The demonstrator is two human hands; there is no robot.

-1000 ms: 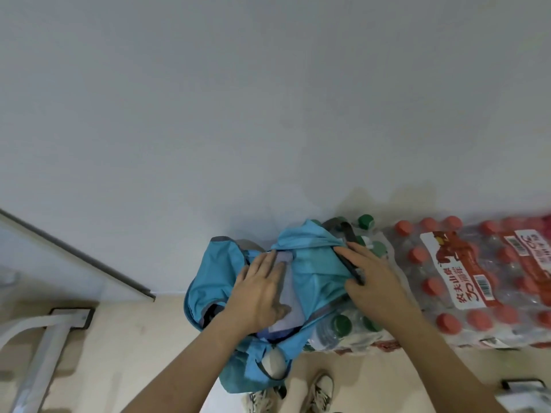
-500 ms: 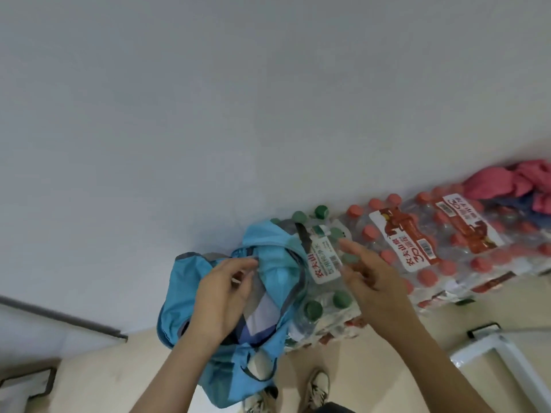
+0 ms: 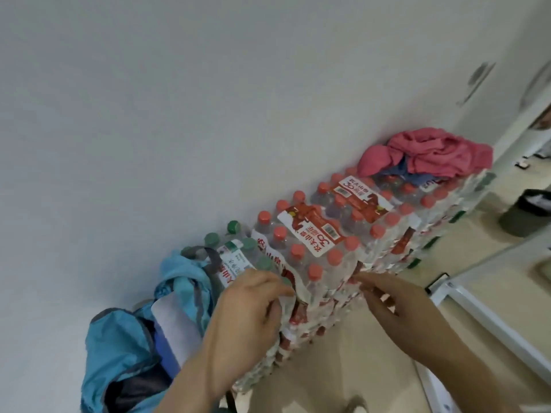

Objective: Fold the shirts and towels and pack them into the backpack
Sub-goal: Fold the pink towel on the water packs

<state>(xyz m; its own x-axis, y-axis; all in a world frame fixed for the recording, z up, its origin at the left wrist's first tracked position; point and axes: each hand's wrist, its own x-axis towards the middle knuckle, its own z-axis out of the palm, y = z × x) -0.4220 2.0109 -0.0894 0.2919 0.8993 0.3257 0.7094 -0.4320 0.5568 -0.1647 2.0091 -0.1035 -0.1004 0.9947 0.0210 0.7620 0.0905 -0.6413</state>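
Bottle packs [image 3: 343,234] stand stacked along the wall. The open blue backpack [image 3: 119,338] sits at their left end, with folded cloth [image 3: 176,326] inside. A pink clothing heap [image 3: 429,156] lies on the far packs. Left hand [image 3: 247,311]: fingers loosely curled, empty. Right hand [image 3: 396,305]: fingers relaxed, empty.

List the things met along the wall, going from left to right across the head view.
In order: blue fabric backpack → shrink-wrapped pack of green-capped plastic bottles → shrink-wrapped packs of red-capped plastic bottles → crumpled pink cloth → dark round waste bin.
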